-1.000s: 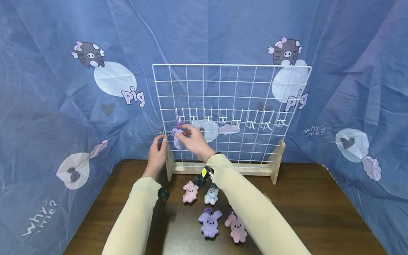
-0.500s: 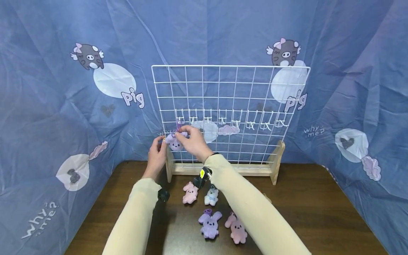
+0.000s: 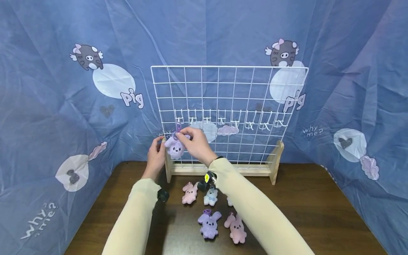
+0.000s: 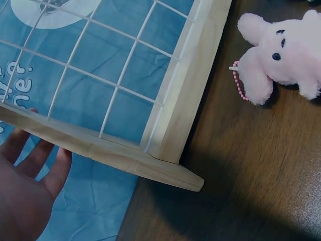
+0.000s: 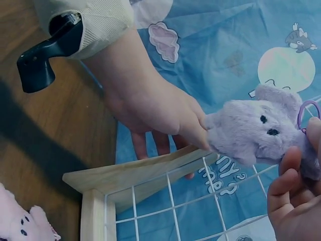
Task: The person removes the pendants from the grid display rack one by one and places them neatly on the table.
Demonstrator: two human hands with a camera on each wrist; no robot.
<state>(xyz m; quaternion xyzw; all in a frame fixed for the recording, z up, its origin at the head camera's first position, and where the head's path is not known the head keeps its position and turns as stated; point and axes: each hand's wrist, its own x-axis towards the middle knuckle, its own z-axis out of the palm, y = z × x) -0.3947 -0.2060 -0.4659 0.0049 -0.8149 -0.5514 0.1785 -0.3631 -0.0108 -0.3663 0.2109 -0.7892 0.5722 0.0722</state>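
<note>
My right hand [image 3: 198, 144] pinches a purple plush bunny keychain [image 3: 176, 150] near its purple ring, at the left side of the white wire grid [image 3: 218, 97]. The bunny hangs face outward, just below the leftmost white hook [image 3: 179, 119]. Whether its purple clasp [image 3: 178, 126] touches that hook is too small to tell. My left hand [image 3: 155, 157] grips the grid stand's left wooden upright [image 4: 90, 148], fingers behind the wood in the left wrist view. In the right wrist view the bunny [image 5: 251, 128] covers part of the left thumb.
A pink bunny [image 3: 190, 193], a white bear [image 3: 210, 197], a purple bunny [image 3: 209, 225] and another pink bunny [image 3: 237, 229] lie on the brown table [image 3: 306, 212]. Several white hooks run across the grid. A blue printed cloth [image 3: 204, 32] surrounds the table.
The purple bunny has turned from side-on to face outward and dropped slightly, with my right hand moving a little lower. My left hand stays on the wooden upright.
</note>
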